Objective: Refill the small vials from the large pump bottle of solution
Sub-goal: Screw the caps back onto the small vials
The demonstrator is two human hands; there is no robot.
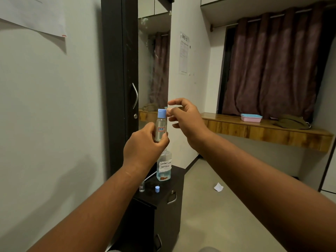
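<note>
My left hand [145, 142] grips a small clear vial [161, 124] upright in the air; it has a blue cap and a red-bordered label. My right hand [183, 119] hovers just right of the cap, fingers apart, holding nothing. Below, the large bottle [164, 167] labelled "contact lens solution" stands on a dark cabinet top [152, 196]; its upper part is hidden behind my left hand. A second small vial [142, 187] stands uncapped on the cabinet, with a loose blue cap [157, 189] beside it.
A tall dark wardrobe [120, 79] with a mirror stands behind the cabinet. A wooden shelf [263, 130] runs along the right wall, holding a pink and blue tray [251, 117]. A scrap of white paper [218, 187] lies on the floor.
</note>
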